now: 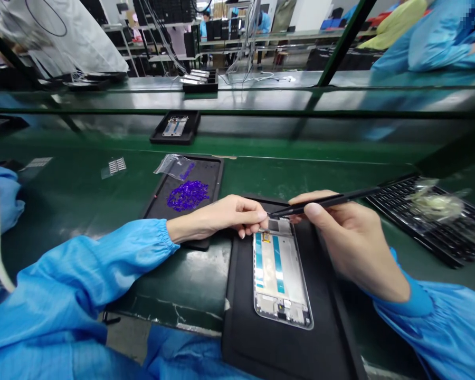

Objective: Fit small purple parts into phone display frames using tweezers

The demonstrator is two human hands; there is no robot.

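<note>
A silver phone frame (296,258) with blue strips lies lengthwise on a black tray (245,338). My right hand (352,232) holds black tweezers (332,200); their tips point left at the frame's top end, close to my left fingertips. Thumb and forefinger of my left hand (233,216) are pinched together over the frame's upper left corner. Whatever sits in that pinch is too small to make out. To the left, a second black tray (216,174) carries a pile of small purple pieces (188,196) and a clear plastic bag (174,165).
At right is a black slotted tray (396,200) with a crumpled clear bag (435,203) on it. Another phone frame (175,126) rests in a small black tray (193,126) farther back. A green rail (237,112) crosses behind the bench. A person's blue sleeve (431,47) shows beyond it.
</note>
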